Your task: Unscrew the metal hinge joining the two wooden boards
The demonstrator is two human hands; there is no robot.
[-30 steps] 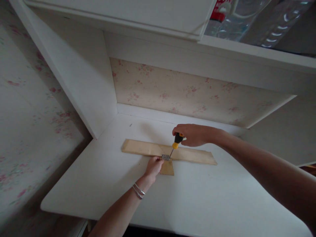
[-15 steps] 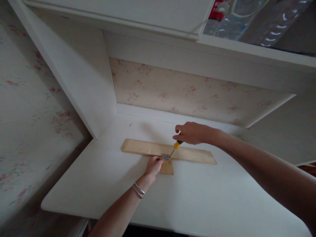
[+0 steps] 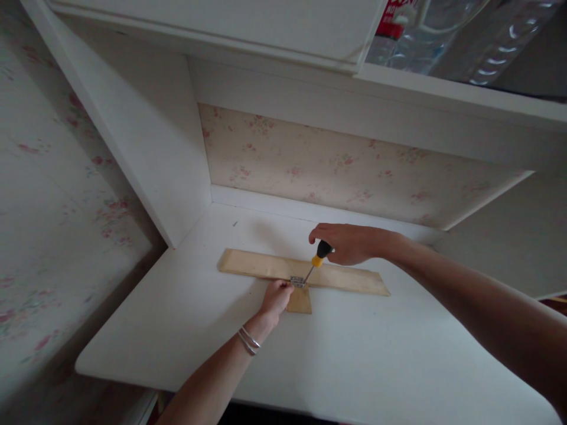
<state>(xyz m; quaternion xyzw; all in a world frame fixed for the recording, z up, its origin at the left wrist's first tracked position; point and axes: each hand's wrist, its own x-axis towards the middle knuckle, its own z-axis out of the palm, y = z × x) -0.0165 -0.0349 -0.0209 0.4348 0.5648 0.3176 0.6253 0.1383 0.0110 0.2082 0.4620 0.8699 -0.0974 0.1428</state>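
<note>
Wht desk (image 3: 376, 357), floral wall (image 3: 292, 154) behind. R hand (image 3: 349, 243) grips screwdriver (image 3: 317, 260); L hand (image 3: 274, 301) at hinge (image 3: 297, 281), grip unclear.

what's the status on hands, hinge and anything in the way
Right hand on screwdriver, tip at right end of hinge. Left hand at hinge's left end. Hinge where long board meets short board. No obstruction seen.

Black-and-yellow screwdriver handle (image 3: 323, 249), silver-grey hinge (image 3: 297, 281), pale tan wooden boards (image 3: 257, 264) towards six o'clock, silver bangles (image 3: 248, 341) at seven, white desktop (image 3: 381, 360), pink floral wallpaper (image 3: 104, 195) at nine, cream rose-sprigged wallpaper panel (image 3: 310, 162) at twelve, red-and-white bottle label (image 3: 390, 28) at one.
</note>
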